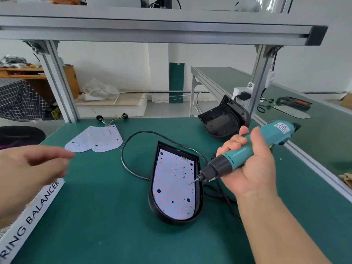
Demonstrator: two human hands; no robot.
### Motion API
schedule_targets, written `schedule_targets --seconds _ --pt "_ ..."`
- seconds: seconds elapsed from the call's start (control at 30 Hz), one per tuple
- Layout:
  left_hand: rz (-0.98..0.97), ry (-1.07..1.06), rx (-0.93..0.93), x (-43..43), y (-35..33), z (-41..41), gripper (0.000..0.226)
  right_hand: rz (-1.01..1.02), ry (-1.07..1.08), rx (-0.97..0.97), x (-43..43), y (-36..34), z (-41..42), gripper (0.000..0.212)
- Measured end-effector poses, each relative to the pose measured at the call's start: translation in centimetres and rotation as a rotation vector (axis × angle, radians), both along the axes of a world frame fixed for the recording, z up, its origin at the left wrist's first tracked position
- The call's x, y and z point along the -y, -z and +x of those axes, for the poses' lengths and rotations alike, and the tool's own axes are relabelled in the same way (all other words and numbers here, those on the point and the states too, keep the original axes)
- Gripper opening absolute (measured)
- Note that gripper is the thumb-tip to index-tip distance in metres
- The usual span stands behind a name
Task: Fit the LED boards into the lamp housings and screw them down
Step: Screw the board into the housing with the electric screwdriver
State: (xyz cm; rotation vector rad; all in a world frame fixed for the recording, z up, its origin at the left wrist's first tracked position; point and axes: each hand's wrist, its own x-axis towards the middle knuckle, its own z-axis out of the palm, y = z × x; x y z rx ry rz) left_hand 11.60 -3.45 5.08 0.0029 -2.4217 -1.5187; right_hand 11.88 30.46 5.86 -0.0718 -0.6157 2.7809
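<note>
Firstly, from the head view: reads "RING BALANCER" in black capitals on a white strip [36, 216] far left of the grip, with the opening letters cut off by the frame edge. Shows a white label [281, 128] at the rear of the teal electric screwdriver [240, 152], print too small to read.

Right hand [255, 168] clenched round the screwdriver's smooth teal plastic barrel, thumb lying up along it, black collar and thin metal bit [192, 182] pointing down and left out of the grip. Bit tip over the right edge of the LED board [174, 183]; cannot tell whether touching. Board white, flat and teardrop-shaped, dotted with red and orange LEDs and small dark holes, seated inside the black plastic lamp housing [151, 199] just left of and below the grip. Black cable [122, 155] looping round the housing's left side, another length passing under the right wrist.

Left hand [32, 168] well left of the grip, blurred, fingers loosely spread, holding nothing, hovering above the green mat [106, 216].

Two spare LED boards [95, 139] overlapping flat on the mat beyond the left hand, thin coloured wires at their far end. Second lamp housing [222, 121], empty and tilted on edge, just beyond the grip, near the aluminium frame post [257, 82]. Tiny specks on the mat right of the grip, too small to identify.
</note>
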Motion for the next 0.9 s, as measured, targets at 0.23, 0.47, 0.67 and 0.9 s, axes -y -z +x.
schedule_targets --seconds 0.23,0.47,0.67,0.9 --pt "0.127 0.361 0.043 -13.9 -2.1 2.4 0.022 -0.045 0.092 -0.025 -0.6 0.4 0.2 0.021" --pt "0.121 0.306 0.097 -16.9 -0.2 3.2 0.009 -0.081 0.171 -0.014 -0.7 0.3 0.2 0.017" --pt "0.141 0.251 0.073 -17.5 0.2 3.3 0.017 -0.102 0.175 -0.021 -0.1 0.2 0.4 0.016" --pt "0.371 0.226 0.084 -18.3 0.3 4.2 0.022 -0.109 0.206 -0.014 0.6 -0.1 0.7 0.023"
